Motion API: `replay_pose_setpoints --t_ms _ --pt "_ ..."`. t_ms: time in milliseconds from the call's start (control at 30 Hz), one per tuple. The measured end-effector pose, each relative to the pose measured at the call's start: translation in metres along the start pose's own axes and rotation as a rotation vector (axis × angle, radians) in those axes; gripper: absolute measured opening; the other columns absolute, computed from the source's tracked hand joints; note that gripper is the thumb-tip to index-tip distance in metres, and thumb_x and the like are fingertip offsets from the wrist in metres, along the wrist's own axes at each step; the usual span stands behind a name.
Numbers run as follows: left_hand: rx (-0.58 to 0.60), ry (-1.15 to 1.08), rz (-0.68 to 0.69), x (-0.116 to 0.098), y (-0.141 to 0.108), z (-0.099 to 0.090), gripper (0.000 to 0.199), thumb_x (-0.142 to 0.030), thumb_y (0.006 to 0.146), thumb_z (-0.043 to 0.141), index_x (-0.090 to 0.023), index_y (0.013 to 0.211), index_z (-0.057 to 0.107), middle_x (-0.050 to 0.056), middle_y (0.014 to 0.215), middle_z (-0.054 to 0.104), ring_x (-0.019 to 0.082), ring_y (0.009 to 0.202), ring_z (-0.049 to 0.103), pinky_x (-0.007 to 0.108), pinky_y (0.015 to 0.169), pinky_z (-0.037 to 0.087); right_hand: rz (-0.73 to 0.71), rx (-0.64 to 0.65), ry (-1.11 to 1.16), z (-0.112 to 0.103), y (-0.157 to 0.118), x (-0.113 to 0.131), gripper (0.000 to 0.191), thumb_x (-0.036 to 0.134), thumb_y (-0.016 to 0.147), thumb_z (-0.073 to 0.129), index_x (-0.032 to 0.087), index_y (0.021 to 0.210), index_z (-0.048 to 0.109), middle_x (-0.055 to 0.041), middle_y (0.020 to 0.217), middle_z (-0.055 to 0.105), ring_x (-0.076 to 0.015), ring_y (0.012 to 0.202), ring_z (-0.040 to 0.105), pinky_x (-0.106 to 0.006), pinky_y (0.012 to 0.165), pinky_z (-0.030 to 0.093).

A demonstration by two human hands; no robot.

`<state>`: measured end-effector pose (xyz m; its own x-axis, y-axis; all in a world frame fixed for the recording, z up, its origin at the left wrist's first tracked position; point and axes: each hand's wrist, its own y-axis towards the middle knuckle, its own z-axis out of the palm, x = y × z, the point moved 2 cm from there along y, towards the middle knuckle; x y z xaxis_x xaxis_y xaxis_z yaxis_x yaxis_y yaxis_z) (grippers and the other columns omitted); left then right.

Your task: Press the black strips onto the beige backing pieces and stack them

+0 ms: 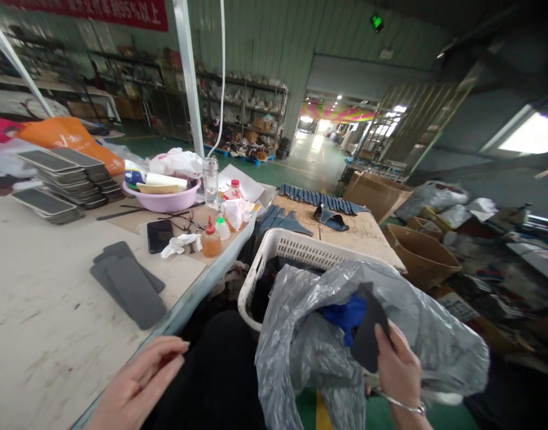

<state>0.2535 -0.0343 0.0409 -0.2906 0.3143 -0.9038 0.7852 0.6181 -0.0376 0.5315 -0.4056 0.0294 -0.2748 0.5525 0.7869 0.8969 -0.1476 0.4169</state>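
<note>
My right hand (pixel 397 352) pinches a dark grey flat piece (pixel 369 334), rounded at its lower end, over the mouth of a grey plastic bag (pixel 296 322). Something blue (pixel 348 313) shows inside the bag, behind that piece. The bag lies across a white plastic basket (pixel 309 245). My left hand (pixel 141 382) rests by the table's edge with its fingers stretched out, holding nothing. On the table beyond it lies a small fanned pile of dark grey flat strips (pixel 132 286).
Stacks of grey-topped pieces (pixel 63 173), a pink basin (pixel 166 197), a phone (pixel 159 236) and a bottle of amber liquid (pixel 211 240) stand on the left table (pixel 31 298). A board (pixel 367 237) with dark strap pieces lies behind the basket. Cardboard boxes (pixel 419 254) stand right.
</note>
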Motion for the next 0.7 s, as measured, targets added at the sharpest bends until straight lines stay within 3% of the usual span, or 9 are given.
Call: replay_pose_setpoints --t_ms 100,167,267,367,433,500,700 --pt "0.327 -0.275 0.134 -0.05 -0.002 0.042 0.024 -0.04 0.082 0.053 -0.023 0.097 0.063 0.004 0.1 0.06 0.018 0.089 0.057 0.026 0.08 0.046 -0.379 0.217 -0.157 0.019 -0.026 0.023 0.035 0.034 0.083 0.045 0.021 0.111 0.061 -0.0058 0.122 0.055 -0.0223 0.108 0.054 -0.037 0.097 0.042" --pt "0.495 -0.433 0.119 -0.074 0.002 0.071 0.033 -0.04 0.08 0.056 -0.018 0.104 0.061 0.008 0.101 0.059 0.019 0.093 0.056 0.028 0.083 0.045 -0.577 0.378 -0.212 0.035 -0.048 0.032 0.038 0.023 0.084 0.04 0.023 0.119 0.056 -0.0039 0.128 0.051 -0.0208 0.114 0.05 -0.038 0.1 0.04" --pt "0.626 -0.598 -0.142 -0.085 0.012 0.114 0.063 -0.048 0.072 0.064 -0.012 0.121 0.049 0.014 0.111 0.055 0.021 0.097 0.054 0.03 0.081 0.045 -0.74 0.503 -0.253 0.055 -0.076 0.033 0.045 0.015 0.083 0.038 0.023 0.126 0.049 -0.004 0.13 0.049 -0.0199 0.116 0.048 -0.038 0.1 0.041" --pt "0.736 -0.668 -0.387 -0.08 0.02 0.149 0.068 -0.058 0.068 0.062 -0.011 0.116 0.051 0.016 0.113 0.053 0.017 0.081 0.059 0.028 0.068 0.047 -0.786 0.527 -0.283 0.067 -0.096 0.031 0.044 0.013 0.083 0.038 0.02 0.125 0.049 -0.0065 0.128 0.05 -0.0206 0.114 0.048 -0.039 0.096 0.045" --pt "0.741 -0.715 -0.452 -0.076 0.023 0.164 0.064 -0.061 0.068 0.06 -0.012 0.108 0.055 0.014 0.11 0.055 0.014 0.071 0.059 0.026 0.063 0.046 -0.795 0.533 -0.276 0.07 -0.104 0.033 0.044 0.011 0.083 0.039 0.019 0.125 0.049 -0.0079 0.127 0.05 -0.021 0.115 0.047 -0.04 0.095 0.046" --pt "0.654 -0.747 -0.447 -0.074 0.026 0.173 0.058 -0.059 0.07 0.059 -0.013 0.106 0.056 0.011 0.105 0.058 0.013 0.071 0.059 0.023 0.061 0.045 -0.792 0.539 -0.263 0.069 -0.108 0.039 0.046 0.011 0.083 0.04 0.018 0.128 0.045 -0.0089 0.13 0.047 -0.0217 0.117 0.045 -0.041 0.095 0.046" --pt "0.375 -0.555 -0.195 -0.069 0.039 0.165 0.052 -0.05 0.075 0.058 -0.017 0.115 0.056 0.009 0.108 0.064 0.021 0.092 0.06 0.026 0.071 0.047 -0.848 0.569 -0.247 0.054 -0.108 0.064 0.057 0.004 0.078 0.038 0.015 0.134 0.038 -0.0083 0.136 0.042 -0.0235 0.127 0.034 -0.043 0.101 0.041"
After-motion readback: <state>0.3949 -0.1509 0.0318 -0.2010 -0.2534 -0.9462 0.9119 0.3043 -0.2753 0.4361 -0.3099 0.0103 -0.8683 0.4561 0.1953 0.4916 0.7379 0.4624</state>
